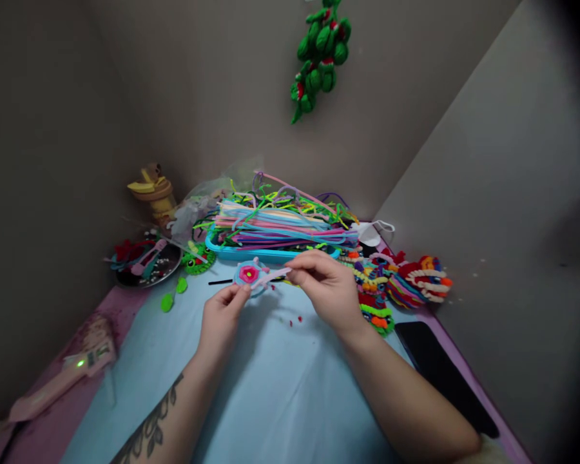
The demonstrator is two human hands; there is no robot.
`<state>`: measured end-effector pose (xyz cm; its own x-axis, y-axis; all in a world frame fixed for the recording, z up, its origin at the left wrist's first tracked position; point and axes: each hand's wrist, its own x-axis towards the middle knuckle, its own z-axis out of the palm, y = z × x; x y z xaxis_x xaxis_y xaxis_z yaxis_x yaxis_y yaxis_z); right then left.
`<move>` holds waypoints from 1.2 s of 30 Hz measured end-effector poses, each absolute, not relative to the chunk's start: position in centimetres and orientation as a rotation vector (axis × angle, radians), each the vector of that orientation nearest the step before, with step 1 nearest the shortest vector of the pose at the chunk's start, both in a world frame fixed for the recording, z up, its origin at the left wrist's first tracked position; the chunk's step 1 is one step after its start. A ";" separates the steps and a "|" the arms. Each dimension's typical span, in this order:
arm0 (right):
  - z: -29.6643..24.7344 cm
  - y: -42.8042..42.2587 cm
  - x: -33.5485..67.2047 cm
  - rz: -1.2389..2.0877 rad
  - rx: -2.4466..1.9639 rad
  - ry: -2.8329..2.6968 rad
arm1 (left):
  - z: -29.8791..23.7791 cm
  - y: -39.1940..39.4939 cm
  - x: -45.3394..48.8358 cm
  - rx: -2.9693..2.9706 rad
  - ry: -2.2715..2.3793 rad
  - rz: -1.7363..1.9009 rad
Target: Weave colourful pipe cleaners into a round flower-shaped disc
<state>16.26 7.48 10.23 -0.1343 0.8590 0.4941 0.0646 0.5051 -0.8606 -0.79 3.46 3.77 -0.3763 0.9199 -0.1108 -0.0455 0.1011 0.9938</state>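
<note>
Between my hands, above the blue cloth, is a round pipe-cleaner flower piece (249,274) with a pink middle, a yellow dot and a light blue rim. My left hand (223,316) pinches its lower edge between thumb and fingers. A pale pink pipe cleaner (270,277) runs from the piece to the right. My right hand (326,283) is closed, its thumb and forefinger pinching the far end of that strand. Behind the piece, a thin black stick (219,282) lies partly hidden on the cloth.
A blue tray (270,255) heaped with pipe cleaners stands at the back. Finished pipe-cleaner pieces (410,283) and a black phone (444,377) lie right. At left are a pink glue gun (72,377) with a green light and a metal bowl (169,274).
</note>
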 end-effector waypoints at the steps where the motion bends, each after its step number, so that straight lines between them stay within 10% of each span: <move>1: 10.0 7.8 16.3 0.945 -0.828 -1.499 | 3.7 3.5 -0.8 0.893 1.486 1.407; 10: 8.3 10.0 16.0 1.538 -0.933 -1.084 | 3.4 3.3 -0.9 0.864 1.258 1.361; 36: 3.9 5.2 12.1 -0.107 -0.581 -2.326 | 3.3 3.6 -0.3 0.336 0.978 1.458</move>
